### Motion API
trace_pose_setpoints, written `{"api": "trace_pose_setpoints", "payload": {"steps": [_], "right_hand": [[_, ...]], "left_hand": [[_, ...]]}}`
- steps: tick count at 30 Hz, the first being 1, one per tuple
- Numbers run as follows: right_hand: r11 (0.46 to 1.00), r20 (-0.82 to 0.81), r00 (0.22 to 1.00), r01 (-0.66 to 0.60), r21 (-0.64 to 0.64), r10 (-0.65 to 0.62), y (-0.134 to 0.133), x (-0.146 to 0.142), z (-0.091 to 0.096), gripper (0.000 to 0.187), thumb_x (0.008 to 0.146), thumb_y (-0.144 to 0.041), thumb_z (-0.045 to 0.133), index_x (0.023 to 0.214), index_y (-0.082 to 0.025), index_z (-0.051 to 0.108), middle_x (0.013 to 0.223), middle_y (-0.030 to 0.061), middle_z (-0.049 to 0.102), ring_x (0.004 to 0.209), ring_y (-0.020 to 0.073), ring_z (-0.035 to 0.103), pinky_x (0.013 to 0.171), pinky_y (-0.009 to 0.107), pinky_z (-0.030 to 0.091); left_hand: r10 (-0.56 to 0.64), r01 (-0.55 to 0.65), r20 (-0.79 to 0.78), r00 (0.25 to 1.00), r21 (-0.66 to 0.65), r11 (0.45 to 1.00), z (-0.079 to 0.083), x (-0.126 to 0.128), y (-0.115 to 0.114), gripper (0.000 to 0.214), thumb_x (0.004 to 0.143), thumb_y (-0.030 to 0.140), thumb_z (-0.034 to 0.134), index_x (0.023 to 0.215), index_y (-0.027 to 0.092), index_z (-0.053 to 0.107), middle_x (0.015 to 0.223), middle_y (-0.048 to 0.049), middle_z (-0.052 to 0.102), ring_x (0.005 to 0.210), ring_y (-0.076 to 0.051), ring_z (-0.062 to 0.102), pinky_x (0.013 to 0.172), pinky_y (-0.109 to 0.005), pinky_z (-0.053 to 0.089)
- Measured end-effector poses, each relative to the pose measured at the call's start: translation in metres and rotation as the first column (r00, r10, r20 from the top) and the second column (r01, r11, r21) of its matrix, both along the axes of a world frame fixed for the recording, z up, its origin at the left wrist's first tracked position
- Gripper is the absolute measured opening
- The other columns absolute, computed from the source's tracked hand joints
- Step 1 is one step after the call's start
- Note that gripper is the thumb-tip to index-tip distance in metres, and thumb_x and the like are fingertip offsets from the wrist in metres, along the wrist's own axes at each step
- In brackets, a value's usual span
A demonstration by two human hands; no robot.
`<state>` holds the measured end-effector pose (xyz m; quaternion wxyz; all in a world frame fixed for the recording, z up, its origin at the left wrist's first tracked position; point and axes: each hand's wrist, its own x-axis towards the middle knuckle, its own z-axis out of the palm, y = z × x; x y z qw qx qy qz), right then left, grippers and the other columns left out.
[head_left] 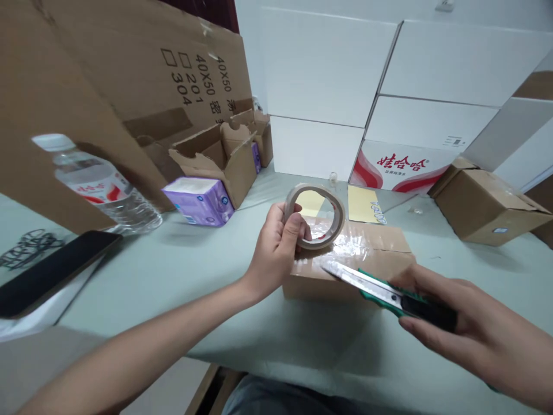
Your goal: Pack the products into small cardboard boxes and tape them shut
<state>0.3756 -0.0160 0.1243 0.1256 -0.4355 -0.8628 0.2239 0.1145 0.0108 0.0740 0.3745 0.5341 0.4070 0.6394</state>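
My left hand is closed around a roll of clear packing tape, held tilted just above a small cardboard box on the pale green table. A strip of clear tape lies across the box top. My right hand grips a green utility knife with its blade extended. The blade tip points left, over the front of the box and close below the tape roll.
A water bottle and a black phone lie at the left, with a purple tissue pack and open small cartons behind. Large cardboard sheets lean at the back left. White boxes and a closed brown box stand on the right.
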Motion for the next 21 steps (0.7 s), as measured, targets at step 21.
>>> {"api": "trace_pose_setpoints", "payload": {"steps": [21], "right_hand": [[0.837, -0.039, 0.877, 0.47, 0.28, -0.48, 0.127, 0.092, -0.125, 0.028, 0.076, -0.036, 0.055, 0.093, -0.017, 0.066, 0.096, 0.0148, 0.066, 0.099, 0.0347, 0.06, 0.08, 0.045, 0.048]], "left_hand": [[0.107, -0.357, -0.634, 0.766, -0.28, 0.891, -0.055, -0.135, 0.036, 0.032, 0.067, 0.053, 0.06, 0.061, 0.021, 0.061, 0.064, -0.0067, 0.06, 0.073, -0.031, 0.062, 0.069, -0.043, 0.052]]}}
